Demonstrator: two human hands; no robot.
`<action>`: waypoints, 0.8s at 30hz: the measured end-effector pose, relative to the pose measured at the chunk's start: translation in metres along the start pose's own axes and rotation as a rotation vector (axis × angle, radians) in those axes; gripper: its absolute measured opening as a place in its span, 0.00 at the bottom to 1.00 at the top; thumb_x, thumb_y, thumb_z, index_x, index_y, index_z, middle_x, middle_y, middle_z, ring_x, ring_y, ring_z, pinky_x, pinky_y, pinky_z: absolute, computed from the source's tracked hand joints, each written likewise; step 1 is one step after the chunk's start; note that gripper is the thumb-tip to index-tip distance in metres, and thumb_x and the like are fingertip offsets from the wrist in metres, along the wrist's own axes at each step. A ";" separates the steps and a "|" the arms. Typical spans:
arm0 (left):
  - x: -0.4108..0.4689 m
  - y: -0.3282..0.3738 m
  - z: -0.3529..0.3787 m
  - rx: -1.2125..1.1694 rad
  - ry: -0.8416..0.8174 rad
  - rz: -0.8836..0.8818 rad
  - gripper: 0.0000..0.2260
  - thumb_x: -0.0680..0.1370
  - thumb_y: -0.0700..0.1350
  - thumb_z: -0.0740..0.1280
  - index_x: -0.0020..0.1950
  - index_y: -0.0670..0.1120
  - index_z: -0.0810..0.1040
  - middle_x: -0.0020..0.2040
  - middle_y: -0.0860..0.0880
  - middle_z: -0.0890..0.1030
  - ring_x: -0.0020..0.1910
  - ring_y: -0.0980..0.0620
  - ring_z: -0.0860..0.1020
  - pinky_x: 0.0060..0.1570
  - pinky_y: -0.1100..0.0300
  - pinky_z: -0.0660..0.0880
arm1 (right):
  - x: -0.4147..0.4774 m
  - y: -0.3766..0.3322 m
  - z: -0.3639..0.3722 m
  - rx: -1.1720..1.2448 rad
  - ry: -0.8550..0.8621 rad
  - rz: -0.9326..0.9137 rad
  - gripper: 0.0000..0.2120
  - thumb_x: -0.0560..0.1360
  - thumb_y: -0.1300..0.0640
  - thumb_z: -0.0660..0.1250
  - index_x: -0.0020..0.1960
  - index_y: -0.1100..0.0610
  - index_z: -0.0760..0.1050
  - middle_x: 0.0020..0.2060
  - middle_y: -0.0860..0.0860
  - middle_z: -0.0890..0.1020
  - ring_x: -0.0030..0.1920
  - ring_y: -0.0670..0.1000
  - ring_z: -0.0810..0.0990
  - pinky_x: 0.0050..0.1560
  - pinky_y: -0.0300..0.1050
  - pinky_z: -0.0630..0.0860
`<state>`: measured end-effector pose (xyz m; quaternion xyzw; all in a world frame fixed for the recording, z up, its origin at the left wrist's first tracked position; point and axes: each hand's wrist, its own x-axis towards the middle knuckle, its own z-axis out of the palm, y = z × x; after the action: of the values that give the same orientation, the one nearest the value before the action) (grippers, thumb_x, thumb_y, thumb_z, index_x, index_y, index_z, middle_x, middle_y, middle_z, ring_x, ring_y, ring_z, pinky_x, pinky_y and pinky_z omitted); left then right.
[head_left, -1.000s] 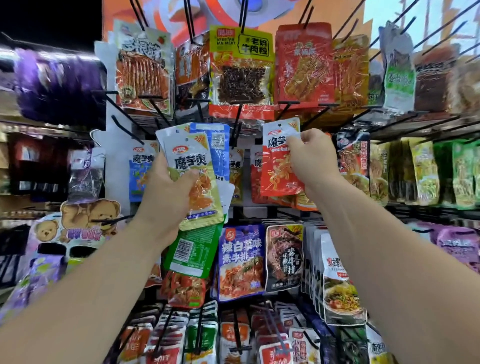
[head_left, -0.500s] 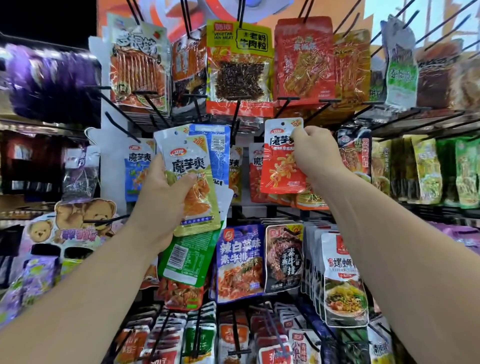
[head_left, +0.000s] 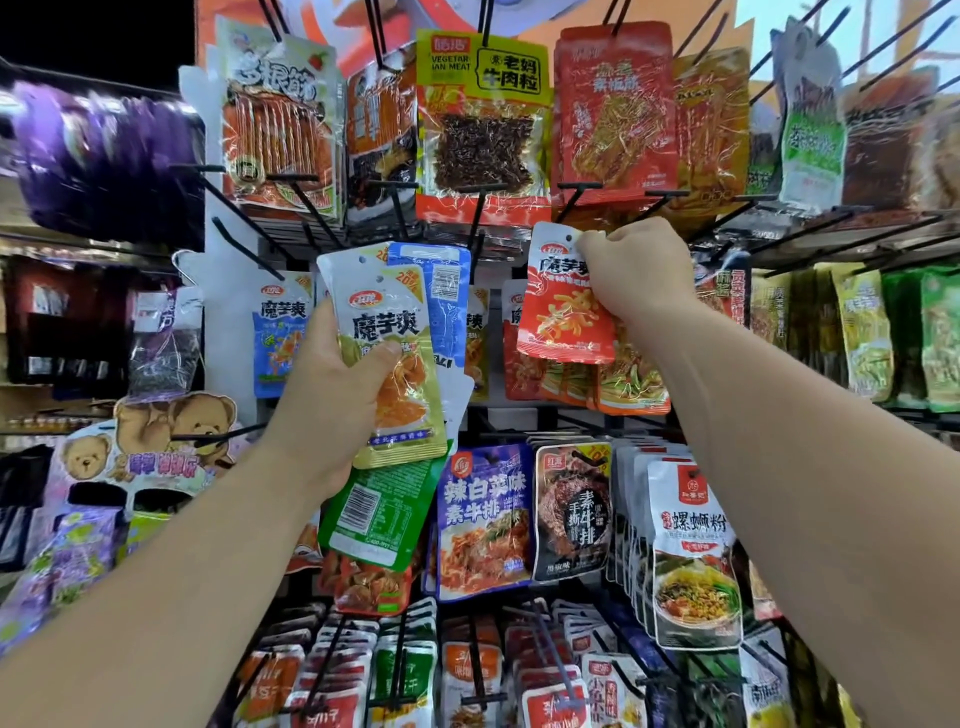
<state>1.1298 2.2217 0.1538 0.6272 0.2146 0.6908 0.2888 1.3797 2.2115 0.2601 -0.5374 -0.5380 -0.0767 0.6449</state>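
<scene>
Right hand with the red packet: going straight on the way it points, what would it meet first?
Probably the black peg just above the red packet that the right hand pinches, though depth is unclear.

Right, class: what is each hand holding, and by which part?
The left-hand grip wraps the middle of a fanned bunch of plastic snack packets. The right-hand grip pinches a red plastic snack packet by its top right corner.

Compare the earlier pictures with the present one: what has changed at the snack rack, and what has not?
The right hand edged up and now pinches the red packet at its top edge. The left hand grips its bundle of packets as before.
</scene>
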 end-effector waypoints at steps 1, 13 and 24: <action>0.000 0.000 0.000 -0.009 0.001 0.002 0.19 0.85 0.39 0.65 0.74 0.55 0.70 0.64 0.51 0.83 0.59 0.48 0.84 0.53 0.48 0.84 | 0.001 0.000 0.001 0.025 -0.006 0.010 0.23 0.77 0.45 0.66 0.29 0.56 0.71 0.28 0.53 0.76 0.33 0.60 0.78 0.34 0.56 0.73; -0.001 0.000 -0.001 -0.016 -0.008 -0.015 0.22 0.85 0.39 0.65 0.77 0.54 0.67 0.67 0.49 0.82 0.60 0.46 0.84 0.56 0.44 0.83 | -0.003 0.017 0.004 -0.359 0.059 -0.234 0.20 0.82 0.44 0.65 0.39 0.59 0.73 0.29 0.53 0.74 0.31 0.56 0.73 0.31 0.45 0.66; -0.004 -0.001 0.001 -0.030 0.000 0.001 0.18 0.85 0.39 0.64 0.73 0.54 0.70 0.61 0.51 0.84 0.54 0.51 0.86 0.43 0.56 0.84 | -0.028 0.065 -0.012 -1.010 -0.094 -0.779 0.33 0.78 0.31 0.62 0.79 0.41 0.63 0.82 0.53 0.60 0.83 0.61 0.52 0.80 0.68 0.48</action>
<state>1.1307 2.2196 0.1506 0.6230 0.2040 0.6939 0.2978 1.4197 2.2154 0.2007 -0.5430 -0.6190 -0.5260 0.2127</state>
